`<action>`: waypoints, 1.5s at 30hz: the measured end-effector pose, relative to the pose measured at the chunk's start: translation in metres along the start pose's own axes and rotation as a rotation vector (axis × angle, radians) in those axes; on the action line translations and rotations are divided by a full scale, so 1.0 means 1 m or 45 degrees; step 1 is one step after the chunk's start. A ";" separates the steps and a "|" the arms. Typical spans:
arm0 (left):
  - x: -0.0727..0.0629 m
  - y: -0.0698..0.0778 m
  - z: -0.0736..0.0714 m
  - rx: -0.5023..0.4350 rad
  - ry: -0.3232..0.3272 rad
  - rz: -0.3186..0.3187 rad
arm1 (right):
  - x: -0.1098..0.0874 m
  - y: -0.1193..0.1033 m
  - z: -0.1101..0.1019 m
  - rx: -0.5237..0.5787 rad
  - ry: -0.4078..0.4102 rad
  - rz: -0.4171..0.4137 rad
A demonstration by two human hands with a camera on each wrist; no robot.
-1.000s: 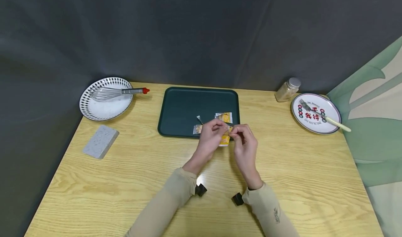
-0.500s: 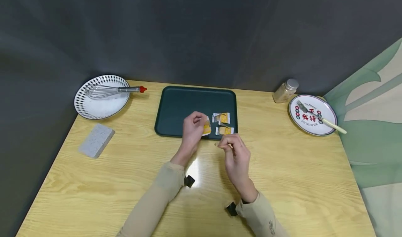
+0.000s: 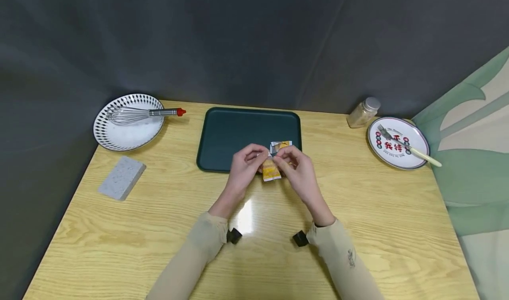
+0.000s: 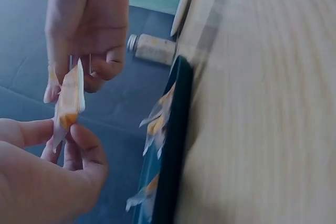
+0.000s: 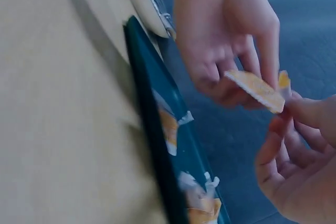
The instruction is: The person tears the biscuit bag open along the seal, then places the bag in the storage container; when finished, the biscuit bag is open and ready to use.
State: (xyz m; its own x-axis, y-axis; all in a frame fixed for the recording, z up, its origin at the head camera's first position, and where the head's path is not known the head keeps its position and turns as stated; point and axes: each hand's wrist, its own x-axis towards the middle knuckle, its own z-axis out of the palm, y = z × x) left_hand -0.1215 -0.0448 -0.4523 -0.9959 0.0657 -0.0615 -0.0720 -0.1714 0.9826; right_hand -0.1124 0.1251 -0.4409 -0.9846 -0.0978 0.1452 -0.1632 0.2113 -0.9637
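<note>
Between both hands, over the near edge of the dark green tray [image 3: 242,125], is a small yellow-and-white packet [image 3: 271,172]. My left hand [image 3: 241,171] pinches it between thumb and fingers, as the left wrist view shows with the packet [image 4: 70,98] upright. From the other side my right hand [image 3: 302,176] pinches its top edge between thumb and forefinger; the right wrist view shows this grip on the packet [image 5: 257,90]. Another packet [image 3: 282,146] lies in the tray behind the right fingers. Several loose packets [image 5: 170,129] show there in the wrist views, partly cut off by the rim.
A patterned plate [image 3: 129,138] with a whisk [image 3: 159,112] stands at the left, above a grey speckled block [image 3: 122,177]. At the right are a shaker jar [image 3: 362,113] and a plate [image 3: 391,156] carrying a fork [image 3: 417,153]. A dark curtain hangs behind the table.
A second ago the hands were together farther right. They then came apart, the left hand moving left with a packet. Now the right hand has moved left and up to meet it.
</note>
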 end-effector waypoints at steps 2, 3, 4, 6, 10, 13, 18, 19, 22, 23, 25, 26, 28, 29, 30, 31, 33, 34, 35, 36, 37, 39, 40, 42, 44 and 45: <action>0.005 0.004 -0.008 0.036 -0.024 0.015 | 0.016 -0.002 -0.004 -0.050 -0.094 -0.016; 0.008 0.007 -0.012 0.056 -0.038 0.020 | 0.024 -0.003 -0.006 -0.077 -0.142 -0.026; 0.012 0.009 -0.017 0.078 -0.054 0.025 | 0.034 -0.005 -0.007 -0.107 -0.190 -0.037; 0.020 0.013 -0.026 0.111 -0.079 0.017 | 0.053 -0.008 -0.011 -0.173 -0.304 -0.055; 0.039 0.016 -0.039 0.145 -0.108 0.002 | 0.090 -0.013 -0.015 -0.323 -0.539 -0.094; 0.053 0.017 -0.047 0.157 -0.105 -0.032 | 0.116 -0.017 -0.013 -0.422 -0.687 -0.116; 0.067 0.013 -0.054 0.313 -0.033 -0.093 | 0.147 -0.013 0.001 -0.566 -0.809 -0.083; 0.069 0.010 -0.056 0.354 -0.017 -0.103 | 0.151 -0.011 0.004 -0.598 -0.821 -0.074; 0.073 0.002 -0.060 0.448 0.007 -0.134 | 0.159 -0.003 0.013 -0.681 -0.864 -0.080; 0.074 0.001 -0.061 0.459 0.005 -0.146 | 0.160 -0.001 0.016 -0.702 -0.881 -0.091; 0.076 -0.003 -0.063 0.471 -0.006 -0.169 | 0.162 0.004 0.021 -0.738 -0.913 -0.100; 0.076 -0.005 -0.064 0.476 -0.013 -0.176 | 0.163 0.006 0.022 -0.749 -0.926 -0.094; 0.077 -0.007 -0.064 0.503 -0.027 -0.167 | 0.163 0.009 0.025 -0.772 -0.948 -0.074; 0.078 -0.008 -0.064 0.522 -0.035 -0.156 | 0.162 0.010 0.026 -0.785 -0.956 -0.058; 0.078 -0.008 -0.064 0.545 -0.042 -0.141 | 0.162 0.012 0.027 -0.799 -0.963 -0.044; 0.078 -0.009 -0.063 0.580 -0.047 -0.122 | 0.161 0.014 0.028 -0.811 -0.969 -0.034; 0.077 -0.009 -0.061 0.667 -0.057 -0.080 | 0.160 0.016 0.029 -0.828 -0.975 -0.023; 0.077 -0.010 -0.060 0.719 -0.059 -0.063 | 0.159 0.017 0.029 -0.830 -0.977 -0.021; 0.077 -0.010 -0.059 0.766 -0.058 -0.050 | 0.161 0.026 0.028 -0.806 -0.986 -0.036; 0.077 -0.011 -0.058 0.814 -0.056 -0.040 | 0.161 0.027 0.028 -0.807 -0.983 -0.042; 0.077 -0.011 -0.057 0.859 -0.055 -0.032 | 0.160 0.027 0.028 -0.806 -0.979 -0.045; 0.076 -0.011 -0.055 0.914 -0.057 -0.031 | 0.158 0.027 0.028 -0.806 -0.968 -0.049; 0.076 -0.011 -0.055 0.924 -0.060 -0.037 | 0.158 0.027 0.028 -0.810 -0.962 -0.051; 0.075 -0.010 -0.053 0.926 -0.070 -0.053 | 0.154 0.019 0.030 -0.847 -0.940 -0.037; 0.074 -0.009 -0.052 0.918 -0.073 -0.074 | 0.153 0.019 0.030 -0.857 -0.929 -0.026; 0.074 -0.009 -0.052 0.916 -0.073 -0.081 | 0.152 0.018 0.030 -0.861 -0.925 -0.022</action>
State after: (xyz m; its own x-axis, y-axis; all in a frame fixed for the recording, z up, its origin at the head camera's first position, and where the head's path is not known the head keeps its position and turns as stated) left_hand -0.1976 -0.0894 -0.4751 -0.9852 0.1087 -0.1324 -0.0568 0.5222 0.8509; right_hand -0.2633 0.0851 -0.4432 -0.7404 -0.6306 -0.2328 -0.4017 0.6927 -0.5991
